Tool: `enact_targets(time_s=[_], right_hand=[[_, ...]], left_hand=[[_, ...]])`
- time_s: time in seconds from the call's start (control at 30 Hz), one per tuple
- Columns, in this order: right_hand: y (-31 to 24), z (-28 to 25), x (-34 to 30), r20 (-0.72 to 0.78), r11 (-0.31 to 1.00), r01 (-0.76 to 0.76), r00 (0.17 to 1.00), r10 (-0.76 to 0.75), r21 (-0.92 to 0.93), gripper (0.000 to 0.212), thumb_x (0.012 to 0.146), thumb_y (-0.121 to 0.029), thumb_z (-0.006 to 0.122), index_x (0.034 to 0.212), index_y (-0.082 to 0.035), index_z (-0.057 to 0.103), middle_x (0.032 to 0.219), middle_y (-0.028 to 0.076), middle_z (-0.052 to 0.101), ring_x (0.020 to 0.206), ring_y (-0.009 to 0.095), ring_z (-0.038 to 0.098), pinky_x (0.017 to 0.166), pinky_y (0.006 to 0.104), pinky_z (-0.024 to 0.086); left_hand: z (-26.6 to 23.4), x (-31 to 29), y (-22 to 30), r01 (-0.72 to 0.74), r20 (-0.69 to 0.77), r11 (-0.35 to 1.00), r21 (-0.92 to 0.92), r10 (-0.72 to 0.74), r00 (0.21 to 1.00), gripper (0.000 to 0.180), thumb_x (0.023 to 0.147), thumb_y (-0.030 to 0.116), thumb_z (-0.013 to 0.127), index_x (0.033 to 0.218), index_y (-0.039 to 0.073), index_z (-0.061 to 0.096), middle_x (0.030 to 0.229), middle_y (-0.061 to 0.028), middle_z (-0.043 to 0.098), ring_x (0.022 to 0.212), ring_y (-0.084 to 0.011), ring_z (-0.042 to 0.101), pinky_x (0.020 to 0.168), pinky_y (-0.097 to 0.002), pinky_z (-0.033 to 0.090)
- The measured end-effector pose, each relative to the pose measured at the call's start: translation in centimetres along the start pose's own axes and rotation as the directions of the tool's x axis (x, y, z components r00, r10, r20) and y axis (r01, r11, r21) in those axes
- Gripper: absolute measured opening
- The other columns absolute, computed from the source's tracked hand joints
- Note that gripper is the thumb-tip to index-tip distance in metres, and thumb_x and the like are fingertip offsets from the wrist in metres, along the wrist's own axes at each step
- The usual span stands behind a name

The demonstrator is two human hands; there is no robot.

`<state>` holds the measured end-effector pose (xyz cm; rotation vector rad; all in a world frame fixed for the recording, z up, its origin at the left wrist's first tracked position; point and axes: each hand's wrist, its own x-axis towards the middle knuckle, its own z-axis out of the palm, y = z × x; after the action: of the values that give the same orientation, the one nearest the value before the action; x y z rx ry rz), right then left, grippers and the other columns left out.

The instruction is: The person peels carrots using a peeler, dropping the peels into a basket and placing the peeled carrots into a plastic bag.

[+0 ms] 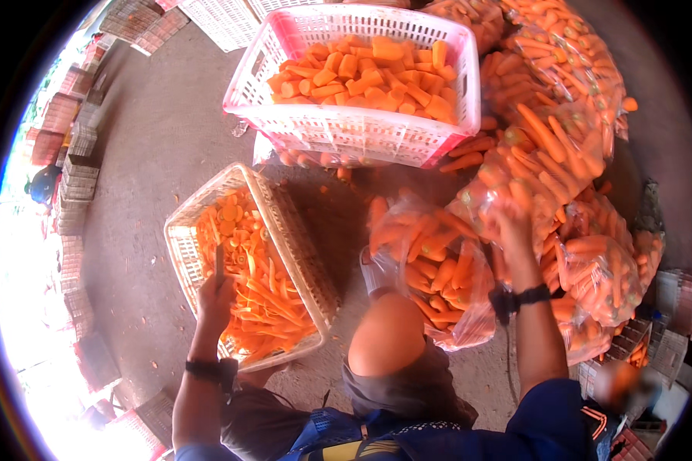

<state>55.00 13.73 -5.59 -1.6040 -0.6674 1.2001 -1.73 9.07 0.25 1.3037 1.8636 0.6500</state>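
My left hand (216,298) is closed round the handle of a knife (220,265). The blade points away from me over a cream plastic crate (277,219), which holds carrot peels (265,300) and cut carrot ends. On the right, my right hand (504,221) reaches to the bagged carrots, its fingers curled in. A carrot (520,194) lies right at its fingertips, but blur hides what the hand grips. Close beside my knee stands an opened clear bag of carrots (446,276).
Beyond my hands, a white and pink crate (346,127) holds peeled carrot chunks (369,73). Several clear bags of carrots (569,69) pile up along the right. Stacked crates (77,188) line the far left, and the grey floor (142,115) shows scattered scraps.
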Motion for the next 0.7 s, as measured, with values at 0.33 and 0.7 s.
enact_targets(time_s=[0.33,0.7], right_hand=[[25.8,-7.6,-6.4,0.219,0.162,0.206,0.973,0.065,-0.965,0.029,0.079,-0.021,0.058,0.093,0.002,0.069,0.077,0.026,0.067,0.076,0.039,0.067,0.066,0.0474,0.054],[21.9,-3.7,-11.7,0.03,-0.011,0.029,0.999,-0.041,-1.0,0.038,0.08,-0.033,0.067,0.102,-0.002,0.06,0.107,0.019,0.054,0.096,0.035,0.06,0.077,0.0416,0.052]], left_hand=[[3.7,-0.4,-3.4,-0.06,0.184,0.995,-0.08,0.074,0.98,0.013,0.096,0.016,0.055,0.092,0.005,0.06,0.065,0.0022,0.053,0.057,-0.0053,0.049,0.053,-0.0211,0.04],[1.5,-1.2,-2.9,-0.073,0.163,0.992,-0.1,0.088,0.983,0.012,0.093,0.008,0.053,0.098,0.0,0.061,0.067,-0.0004,0.054,0.06,-0.0078,0.052,0.056,-0.023,0.044]])
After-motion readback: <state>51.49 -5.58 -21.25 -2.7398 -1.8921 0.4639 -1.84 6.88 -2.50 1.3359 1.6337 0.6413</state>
